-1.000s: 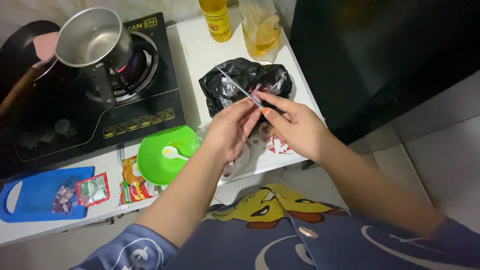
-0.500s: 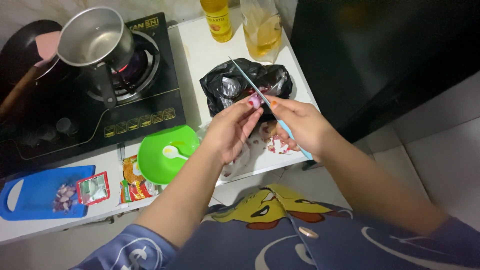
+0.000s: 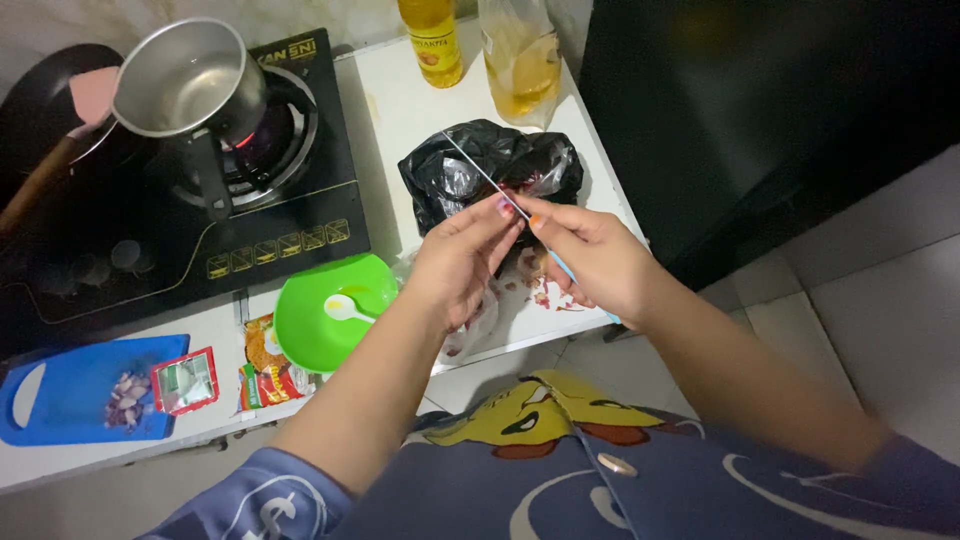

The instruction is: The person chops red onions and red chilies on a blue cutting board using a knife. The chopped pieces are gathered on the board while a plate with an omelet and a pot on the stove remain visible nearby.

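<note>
On the left of the white countertop [image 3: 400, 110], near its front edge, a blue cutting board [image 3: 70, 385] carries a small heap of chopped shallot [image 3: 125, 398] and a small sachet [image 3: 185, 380]; that heap sits close to the board's edge and a knock from an elbow could push it off the front. Behind it, toward the back edge, a steel pot [image 3: 185, 75] stands on the black stove [image 3: 200, 200] with a red glow under it, its handle pointing toward the front, so a sleeve swinging across could catch it and tip the pot. A noodle packet [image 3: 265, 365] and a green bowl [image 3: 330, 310] holding a white spoon [image 3: 345, 308] lie near the front edge, just beside the left forearm, and could be nudged over. The left hand [image 3: 460, 265] has its fingertips pressed together, pinching something small against the thin knife [image 3: 480, 170], whose blade angles up over the black plastic bag [image 3: 490, 175] in the middle of the counter. The right hand [image 3: 595, 260] is closed around the knife's pale handle. With fingertips this close to the edge, a slip of the blade could nick the left fingers, and the piece may drop among the red scraps [image 3: 535, 290] by the front edge. At the back right, a yellow oil bottle [image 3: 432, 40] and a clear bag of liquid [image 3: 520, 55] stand near the blade tip.
</note>
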